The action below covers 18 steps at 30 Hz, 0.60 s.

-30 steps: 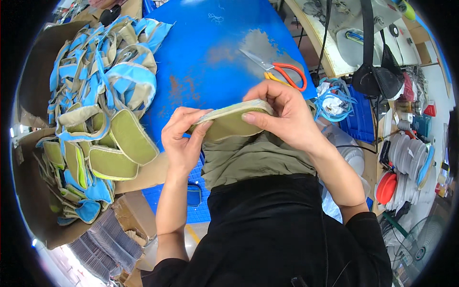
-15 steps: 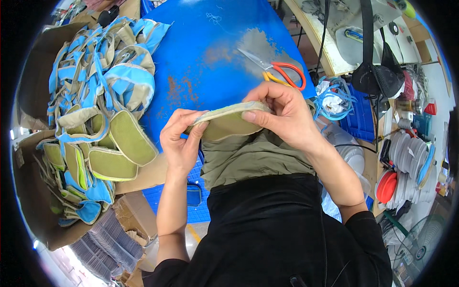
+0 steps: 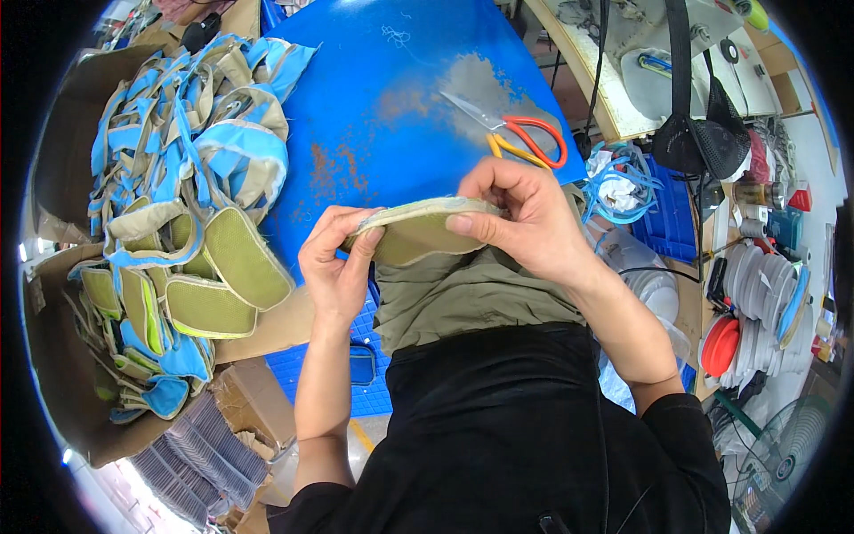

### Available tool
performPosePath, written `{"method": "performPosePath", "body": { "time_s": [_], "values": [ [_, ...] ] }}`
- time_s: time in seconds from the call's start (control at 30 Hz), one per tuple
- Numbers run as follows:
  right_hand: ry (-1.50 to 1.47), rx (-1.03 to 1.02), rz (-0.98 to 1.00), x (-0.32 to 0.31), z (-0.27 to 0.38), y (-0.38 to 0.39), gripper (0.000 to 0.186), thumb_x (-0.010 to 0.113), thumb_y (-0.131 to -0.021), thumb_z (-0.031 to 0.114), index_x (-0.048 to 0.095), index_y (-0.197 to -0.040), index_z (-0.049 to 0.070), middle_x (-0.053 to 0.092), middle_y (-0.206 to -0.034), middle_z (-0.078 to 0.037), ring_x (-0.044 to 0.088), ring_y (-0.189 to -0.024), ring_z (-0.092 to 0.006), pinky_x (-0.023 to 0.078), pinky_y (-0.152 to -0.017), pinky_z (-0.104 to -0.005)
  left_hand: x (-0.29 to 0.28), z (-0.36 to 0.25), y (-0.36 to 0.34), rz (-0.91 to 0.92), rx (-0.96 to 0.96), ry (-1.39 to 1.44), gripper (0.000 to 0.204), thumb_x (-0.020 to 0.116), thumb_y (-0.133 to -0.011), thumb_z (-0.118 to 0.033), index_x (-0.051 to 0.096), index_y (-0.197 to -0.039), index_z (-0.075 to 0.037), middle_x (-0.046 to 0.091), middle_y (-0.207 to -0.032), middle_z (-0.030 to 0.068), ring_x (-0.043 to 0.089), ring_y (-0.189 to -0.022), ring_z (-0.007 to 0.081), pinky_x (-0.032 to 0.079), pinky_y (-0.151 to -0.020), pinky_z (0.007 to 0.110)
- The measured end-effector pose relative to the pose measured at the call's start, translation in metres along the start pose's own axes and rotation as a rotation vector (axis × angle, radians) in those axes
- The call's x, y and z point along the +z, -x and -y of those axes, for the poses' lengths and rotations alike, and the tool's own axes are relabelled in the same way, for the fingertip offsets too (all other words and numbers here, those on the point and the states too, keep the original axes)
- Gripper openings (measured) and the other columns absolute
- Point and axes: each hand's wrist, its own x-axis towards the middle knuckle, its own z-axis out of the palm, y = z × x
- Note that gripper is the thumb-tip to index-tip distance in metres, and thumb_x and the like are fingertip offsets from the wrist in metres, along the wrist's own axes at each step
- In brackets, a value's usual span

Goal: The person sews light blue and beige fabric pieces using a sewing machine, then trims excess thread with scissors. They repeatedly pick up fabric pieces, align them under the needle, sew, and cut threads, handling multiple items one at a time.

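Visibly pinching olive pad (image 3: 431,238) at both ends between thumb and fingers of left hand (image 3: 338,255) and right hand (image 3: 527,211), above lap (image 3: 471,298), near blue surface (image 3: 351,98). Presumably light, soft, bendable, hardly slippery; best taken by pale-edged ends, without squeezing.

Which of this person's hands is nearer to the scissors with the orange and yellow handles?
The right. The right hand is just below the scissors, gripping the green pad; the left hand is farther off, to their lower left, at the pad's left end.
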Motion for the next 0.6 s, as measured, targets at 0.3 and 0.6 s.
{"method": "performPosePath", "body": {
  "time_s": [0.3, 0.6],
  "values": [
    [0.403, -0.344, -0.013, -0.009, 0.005, -0.001, 0.017, 0.083, -0.080, 0.006, 0.072, -0.092, 0.006, 0.068, -0.102, -0.004, 0.063, -0.094, -0.0143, 0.048, -0.083, -0.0304, -0.014, -0.022, 0.006, -0.106, 0.302, -0.292, 0.024, 0.084, -0.078, -0.001, 0.079, -0.100, -0.007, 0.071, -0.099, 0.0062, 0.064, -0.089, 0.0198, 0.050, -0.076, 0.033],
    [0.625, -0.569, -0.104, -0.013, -0.001, 0.010, 0.030, 0.069, -0.069, -0.015, 0.072, -0.089, 0.007, 0.062, -0.109, -0.008, 0.066, -0.089, -0.0177, 0.054, -0.072, -0.0284, -0.039, -0.086, 0.028, 0.033, 0.698, -0.825, 0.030, 0.090, -0.064, -0.011, 0.080, -0.088, -0.026, 0.067, -0.106, -0.0086, 0.060, -0.105, 0.0210, 0.044, -0.089, 0.040]
  ]
}}
